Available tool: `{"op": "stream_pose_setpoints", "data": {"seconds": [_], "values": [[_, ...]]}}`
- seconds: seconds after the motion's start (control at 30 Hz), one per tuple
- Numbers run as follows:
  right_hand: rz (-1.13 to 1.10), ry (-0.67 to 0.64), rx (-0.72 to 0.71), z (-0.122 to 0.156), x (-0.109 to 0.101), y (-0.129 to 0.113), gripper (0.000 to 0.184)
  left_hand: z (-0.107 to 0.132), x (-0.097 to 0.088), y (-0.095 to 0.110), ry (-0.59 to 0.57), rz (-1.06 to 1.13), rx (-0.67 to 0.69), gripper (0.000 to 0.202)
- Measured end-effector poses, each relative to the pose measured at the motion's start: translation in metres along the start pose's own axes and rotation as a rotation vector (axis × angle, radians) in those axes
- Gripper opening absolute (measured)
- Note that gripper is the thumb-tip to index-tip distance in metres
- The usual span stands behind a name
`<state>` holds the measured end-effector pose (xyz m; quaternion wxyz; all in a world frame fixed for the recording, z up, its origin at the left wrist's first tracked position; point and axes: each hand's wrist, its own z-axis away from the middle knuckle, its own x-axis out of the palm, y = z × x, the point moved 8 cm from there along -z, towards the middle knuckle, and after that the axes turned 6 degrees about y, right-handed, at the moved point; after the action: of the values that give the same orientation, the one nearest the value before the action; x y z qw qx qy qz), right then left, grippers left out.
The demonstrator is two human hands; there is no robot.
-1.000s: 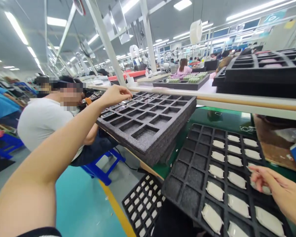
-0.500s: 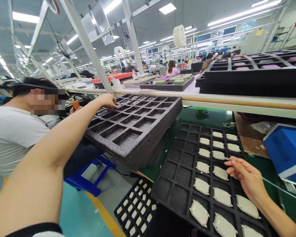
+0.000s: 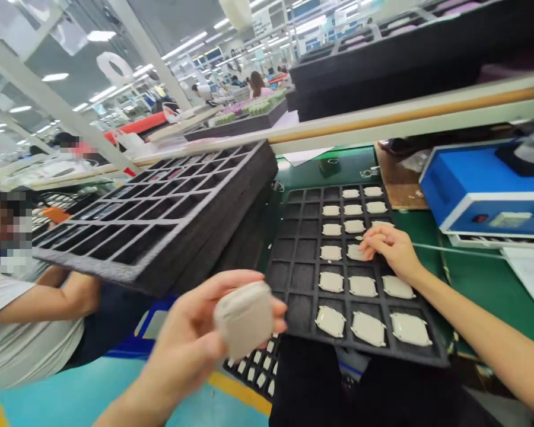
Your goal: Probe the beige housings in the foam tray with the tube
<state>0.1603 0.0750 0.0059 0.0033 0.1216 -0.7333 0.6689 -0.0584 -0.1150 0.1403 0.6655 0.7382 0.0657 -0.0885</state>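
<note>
My left hand (image 3: 182, 338) is raised at the bottom centre of the view, holding a pale beige rounded-square case (image 3: 244, 320). My right hand (image 3: 389, 249) lies over the upper middle of a black foam tray (image 3: 289, 279), with fingertips at a beige piece (image 3: 356, 252). It appears to grip a thin corded tool (image 3: 458, 249), whose tip is mostly hidden. Several beige pieces sit in separate cells of the tray, and the cells at its left are bare. A tall stack of dark foam trays (image 3: 160, 219) stands left of my hands.
A blue-and-white device (image 3: 485, 190) stands on the green bench mat (image 3: 422, 228) at right. Above runs a shelf edge (image 3: 382, 118) carrying black trays. A seated co-worker's arm (image 3: 35, 302) is at left, and a small-celled tray (image 3: 253, 370) sits below.
My left hand has left the foam stack and come down, now holding the beige case before me. My right hand has moved up the tray. The view has tilted and turned right, showing the blue device.
</note>
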Motion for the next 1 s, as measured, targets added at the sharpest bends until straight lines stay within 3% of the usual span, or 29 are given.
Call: {"op": "stream_pose_setpoints", "data": {"seconds": [0.1,0.17,0.23,0.4,0.5,0.6,0.8,1.0], "values": [[-0.057,-0.05,-0.004,0.006,0.003,-0.005,0.028,-0.035,0.06,-0.034,-0.239,0.489,-0.214,0.039],[-0.097,-0.069,-0.036,0.007,0.003,-0.009,0.027,-0.058,0.088,-0.049,-0.313,0.603,-0.284,0.038],[-0.138,-0.047,-0.071,0.006,0.0,-0.012,0.025,-0.086,0.101,-0.064,-0.307,0.618,-0.269,0.042],[-0.176,0.094,-0.059,0.001,-0.012,-0.007,0.021,-0.166,0.098,-0.114,-0.173,0.557,-0.166,0.052],[-0.142,0.104,-0.024,0.003,-0.01,-0.002,0.019,-0.193,0.089,-0.146,-0.099,0.568,-0.206,0.052],[-0.101,0.081,0.01,0.005,-0.004,0.0,0.016,-0.197,0.085,-0.159,-0.116,0.535,-0.232,0.048],[-0.033,0.077,0.037,0.005,-0.003,0.002,0.013,-0.189,0.091,-0.161,-0.2,0.441,-0.297,0.035],[0.032,0.072,0.081,0.004,0.0,0.006,0.013,-0.186,0.092,-0.161,-0.251,0.2,-0.237,0.035]]}}
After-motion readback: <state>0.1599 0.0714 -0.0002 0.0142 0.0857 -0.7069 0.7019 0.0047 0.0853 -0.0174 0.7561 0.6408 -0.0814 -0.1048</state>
